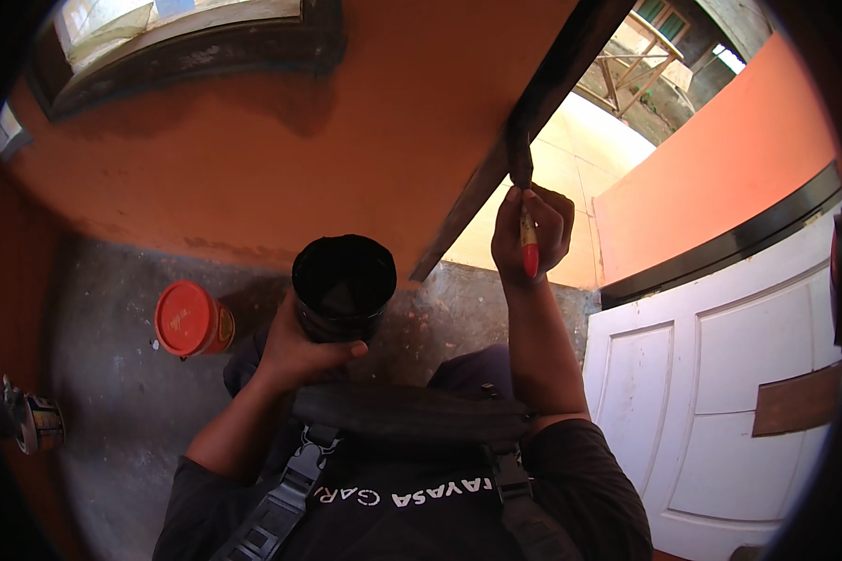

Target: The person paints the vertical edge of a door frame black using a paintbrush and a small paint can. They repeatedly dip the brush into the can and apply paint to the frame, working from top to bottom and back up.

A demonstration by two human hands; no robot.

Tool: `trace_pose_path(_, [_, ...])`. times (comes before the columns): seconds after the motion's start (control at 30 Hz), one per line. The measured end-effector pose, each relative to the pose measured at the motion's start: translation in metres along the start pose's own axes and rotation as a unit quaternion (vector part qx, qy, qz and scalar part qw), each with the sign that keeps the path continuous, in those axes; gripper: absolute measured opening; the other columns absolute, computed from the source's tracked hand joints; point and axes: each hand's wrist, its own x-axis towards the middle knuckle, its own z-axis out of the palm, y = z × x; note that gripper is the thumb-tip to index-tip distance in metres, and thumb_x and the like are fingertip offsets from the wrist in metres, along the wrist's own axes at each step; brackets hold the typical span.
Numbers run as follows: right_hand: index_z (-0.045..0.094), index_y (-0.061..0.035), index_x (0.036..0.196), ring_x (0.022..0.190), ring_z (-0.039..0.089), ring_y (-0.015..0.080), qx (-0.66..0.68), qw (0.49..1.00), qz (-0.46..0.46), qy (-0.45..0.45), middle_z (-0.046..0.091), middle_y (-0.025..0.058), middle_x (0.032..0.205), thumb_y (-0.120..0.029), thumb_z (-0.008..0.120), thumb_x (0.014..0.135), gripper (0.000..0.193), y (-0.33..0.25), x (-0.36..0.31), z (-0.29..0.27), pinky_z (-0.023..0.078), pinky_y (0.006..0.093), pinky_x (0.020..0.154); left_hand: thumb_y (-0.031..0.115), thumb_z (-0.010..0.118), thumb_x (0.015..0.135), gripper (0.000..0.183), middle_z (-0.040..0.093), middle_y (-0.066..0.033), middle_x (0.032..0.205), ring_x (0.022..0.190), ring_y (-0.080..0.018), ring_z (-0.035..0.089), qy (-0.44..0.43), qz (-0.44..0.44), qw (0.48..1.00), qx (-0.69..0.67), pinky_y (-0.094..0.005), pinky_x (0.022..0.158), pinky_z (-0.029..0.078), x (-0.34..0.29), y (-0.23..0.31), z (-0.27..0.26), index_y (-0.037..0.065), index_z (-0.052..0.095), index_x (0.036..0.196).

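- The right hand [536, 234] has its grip clamped on a slim paintbrush with a red-and-yellow handle [530, 257]; thumb and fingers pinch it close to the dark head, much like a pen, which looks suited to fine control.
- The brush head lies along the edge of a long, dark-painted door frame [563, 70]; whether the bristles press or barely touch, I cannot tell.
- The left hand [304, 351] has its grip wrapped round an open black cylindrical container [341, 329], thumb toward the body, in front of the chest. Its inside is dark, so the fill level is hard to judge.
- To brush well here, short strokes along the frame's length, with light pressure, should serve best, the bristle tips guided parallel to the edge so that colour stays off the matt orange wall [393, 122].
- The container is best held level and near the brush, with excess wiped on its rim, to limit drips on the grey concrete floor [112, 309].
- A squat tub with a red lid [183, 318] stands on that floor, left of the container; feet should stay away from it.
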Motion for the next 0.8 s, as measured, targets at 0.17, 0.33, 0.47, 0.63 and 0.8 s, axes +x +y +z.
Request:
trace_pose_path(0.17, [0.059, -0.0037, 0.101, 0.072, 0.065, 0.0242, 0.002, 1.0, 0.012, -0.02, 0.066, 0.0141, 0.088, 0.007, 0.076, 0.082, 0.027, -0.001, -0.007, -0.003, 0.053, 0.0329, 0.062, 0.014, 0.094, 0.061, 0.095, 0.06, -0.0121, 0.132, 0.124, -0.0224, 0.057, 0.0, -0.011, 1.0, 0.011, -0.0384, 0.106, 0.045, 0.0, -0.004, -0.002, 0.001, 0.045, 0.141])
trace_pose_path(0.33, [0.057, -0.0034, 0.1, 0.075, 0.066, 0.027, -0.006, 0.999, 0.029, -0.039, 0.066, 0.0169, 0.091, 0.008, 0.075, 0.083, 0.027, -0.005, -0.013, -0.004, 0.054, 0.0344, 0.064, 0.013, 0.094, 0.06, 0.095, 0.06, -0.0122, 0.132, 0.124, -0.0224, 0.058, -0.001, -0.007, 1.0, 0.001, -0.0384, 0.106, 0.045, 0.001, 0.0, 0.0, 0.001, 0.046, 0.141])
trace_pose_path(0.47, [0.06, -0.0049, 0.1, 0.067, 0.063, 0.0223, -0.006, 1.0, 0.02, -0.016, 0.064, 0.0117, 0.083, 0.006, 0.077, 0.08, 0.028, -0.004, -0.016, -0.001, 0.05, 0.0318, 0.057, 0.013, 0.094, 0.061, 0.094, 0.06, -0.0119, 0.132, 0.124, -0.022, 0.058, -0.005, -0.013, 1.0, -0.002, -0.0384, 0.106, 0.045, 0.001, 0.004, 0.001, 0.002, 0.046, 0.141])
trace_pose_path(0.63, [0.06, -0.0051, 0.097, 0.065, 0.062, 0.0224, -0.005, 0.999, 0.033, -0.026, 0.063, 0.0116, 0.082, 0.005, 0.078, 0.081, 0.026, -0.006, -0.024, -0.002, 0.049, 0.0319, 0.056, 0.014, 0.094, 0.061, 0.094, 0.06, -0.0119, 0.132, 0.124, -0.022, 0.057, -0.005, -0.008, 1.0, 0.019, -0.0385, 0.106, 0.045, -0.001, -0.001, -0.003, 0.002, 0.046, 0.141])
trace_pose_path(0.8, [0.06, -0.005, 0.095, 0.064, 0.062, 0.0227, 0.003, 0.998, 0.048, -0.034, 0.063, 0.0116, 0.08, 0.004, 0.078, 0.081, 0.024, -0.007, -0.033, -0.004, 0.049, 0.0324, 0.055, 0.015, 0.095, 0.061, 0.096, 0.059, -0.0123, 0.134, 0.126, -0.0225, 0.056, -0.003, -0.005, 1.0, 0.024, -0.0385, 0.106, 0.045, -0.001, 0.0, -0.003, 0.002, 0.045, 0.142])
